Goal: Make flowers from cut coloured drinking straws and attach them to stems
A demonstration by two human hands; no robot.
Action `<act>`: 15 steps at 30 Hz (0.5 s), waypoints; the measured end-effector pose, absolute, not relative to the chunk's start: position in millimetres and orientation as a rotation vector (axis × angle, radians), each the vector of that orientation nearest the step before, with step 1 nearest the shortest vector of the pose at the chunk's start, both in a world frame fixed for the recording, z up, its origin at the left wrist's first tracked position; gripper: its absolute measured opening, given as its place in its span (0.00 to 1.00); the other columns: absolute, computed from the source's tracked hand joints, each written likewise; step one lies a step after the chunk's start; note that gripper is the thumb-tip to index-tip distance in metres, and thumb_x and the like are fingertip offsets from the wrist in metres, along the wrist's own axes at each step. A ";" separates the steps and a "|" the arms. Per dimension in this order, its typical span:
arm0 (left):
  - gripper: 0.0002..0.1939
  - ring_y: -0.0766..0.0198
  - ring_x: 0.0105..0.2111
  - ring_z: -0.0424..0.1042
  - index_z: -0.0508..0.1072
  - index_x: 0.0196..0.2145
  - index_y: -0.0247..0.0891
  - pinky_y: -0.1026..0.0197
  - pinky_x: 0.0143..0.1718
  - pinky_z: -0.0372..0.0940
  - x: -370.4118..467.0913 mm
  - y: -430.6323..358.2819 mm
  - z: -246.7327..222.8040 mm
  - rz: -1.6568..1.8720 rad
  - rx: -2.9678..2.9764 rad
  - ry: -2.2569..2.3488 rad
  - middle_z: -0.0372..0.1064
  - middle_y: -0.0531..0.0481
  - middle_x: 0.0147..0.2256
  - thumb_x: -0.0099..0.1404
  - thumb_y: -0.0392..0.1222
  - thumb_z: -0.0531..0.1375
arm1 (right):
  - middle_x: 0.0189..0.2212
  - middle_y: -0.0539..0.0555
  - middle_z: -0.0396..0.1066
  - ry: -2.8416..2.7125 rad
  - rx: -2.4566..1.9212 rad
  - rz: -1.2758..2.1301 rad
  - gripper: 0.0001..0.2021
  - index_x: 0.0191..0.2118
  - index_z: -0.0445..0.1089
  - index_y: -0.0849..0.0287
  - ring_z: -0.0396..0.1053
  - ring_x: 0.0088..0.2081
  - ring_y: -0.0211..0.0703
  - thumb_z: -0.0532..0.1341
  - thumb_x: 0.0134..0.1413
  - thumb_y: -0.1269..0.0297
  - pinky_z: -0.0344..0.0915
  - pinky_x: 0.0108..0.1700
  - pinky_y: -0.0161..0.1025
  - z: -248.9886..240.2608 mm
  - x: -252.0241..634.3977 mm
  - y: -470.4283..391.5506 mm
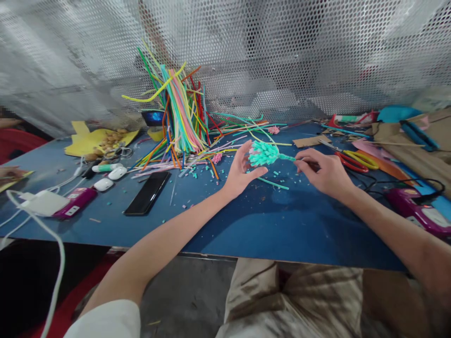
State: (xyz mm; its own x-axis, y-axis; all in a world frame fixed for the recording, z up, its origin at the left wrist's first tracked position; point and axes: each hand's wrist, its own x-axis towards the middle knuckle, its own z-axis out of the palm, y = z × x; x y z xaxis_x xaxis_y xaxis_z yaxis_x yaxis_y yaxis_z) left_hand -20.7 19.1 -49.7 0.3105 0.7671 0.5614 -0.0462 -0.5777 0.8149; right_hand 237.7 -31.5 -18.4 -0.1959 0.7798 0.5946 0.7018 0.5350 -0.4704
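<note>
A mint-green pipe-cleaner flower (265,154), with a little pink at its outer end, is held sideways above the table. My right hand (319,170) pinches its twisted green stem between thumb and fingers. Cupped behind the flower's head is my left hand (243,169), its thumb stretched out apart from the fingers. Whether those fingertips touch the flower is hard to see. Below the flower lies a loose mint-green pipe cleaner (273,183), with small cut bits scattered around it.
A bundle of coloured pipe cleaners (181,110) stands at the back, before a perforated metal panel (282,51). Left lie a phone (148,193), a purple power strip (75,203) and white cables. Right are yellow-and-red-handled scissors (359,160), cardboard (398,134) and another purple strip (419,211).
</note>
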 end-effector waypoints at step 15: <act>0.46 0.47 0.66 0.58 0.53 0.68 0.43 0.41 0.66 0.58 -30.1 0.3 -22.6 1.269 2.703 0.474 0.55 0.36 0.65 0.59 0.54 0.69 | 0.38 0.52 0.79 -2.117 -0.998 -0.247 0.05 0.40 0.75 0.52 0.76 0.41 0.46 0.61 0.63 0.63 0.70 0.47 0.45 -15.2 244.9 -27.2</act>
